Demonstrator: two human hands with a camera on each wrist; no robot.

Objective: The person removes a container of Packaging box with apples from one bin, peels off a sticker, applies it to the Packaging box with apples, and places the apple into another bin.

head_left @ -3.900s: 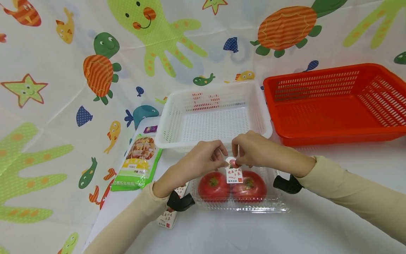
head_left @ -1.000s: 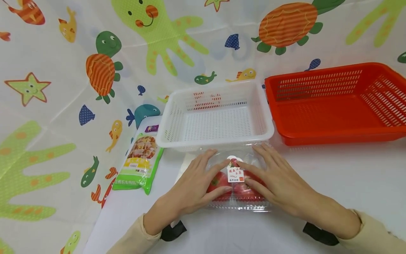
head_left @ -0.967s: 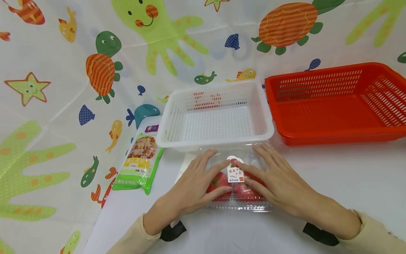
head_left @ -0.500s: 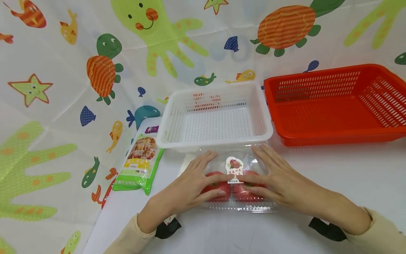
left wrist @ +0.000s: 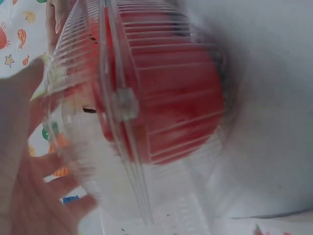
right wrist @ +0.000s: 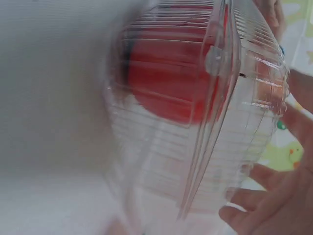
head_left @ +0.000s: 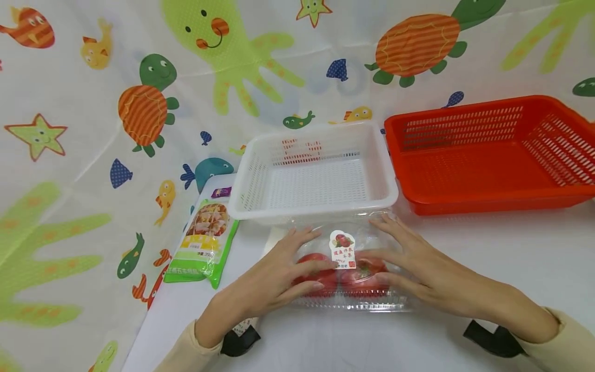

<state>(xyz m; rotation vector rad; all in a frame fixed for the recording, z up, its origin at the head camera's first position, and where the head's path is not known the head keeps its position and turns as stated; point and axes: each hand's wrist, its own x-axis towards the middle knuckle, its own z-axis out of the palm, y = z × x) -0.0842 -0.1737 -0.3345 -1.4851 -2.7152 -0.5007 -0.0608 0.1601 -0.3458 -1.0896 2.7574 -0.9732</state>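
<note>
A clear plastic clamshell box [head_left: 358, 305] stands on the white table with two red, tomato-like fruits [head_left: 363, 281] inside. On its lid lies a white sticker [head_left: 343, 253] printed with red fruit and lettering. My left hand [head_left: 274, 276] spreads its fingers over the lid's left part. From the other side, my right hand [head_left: 439, 268] lies over the lid's right part with fingers extended. In the left wrist view the box wall [left wrist: 161, 147] is close, beside the thumb and fingers. The right wrist view shows loosely bent fingers at the lid edge [right wrist: 234, 98].
A white basket [head_left: 316, 206] stands just behind the box, and a red basket [head_left: 502, 194] is at the back right. A green food packet [head_left: 204, 237] and a small purple packet [head_left: 221, 192] lie left. A printed strip [head_left: 244, 326] is partly under my left wrist.
Earlier my fingertips pinched the sticker above the lid; then they pressed it onto the lid, sliding down it. Now both hands have drawn slightly apart, leaving the sticker mostly uncovered.
</note>
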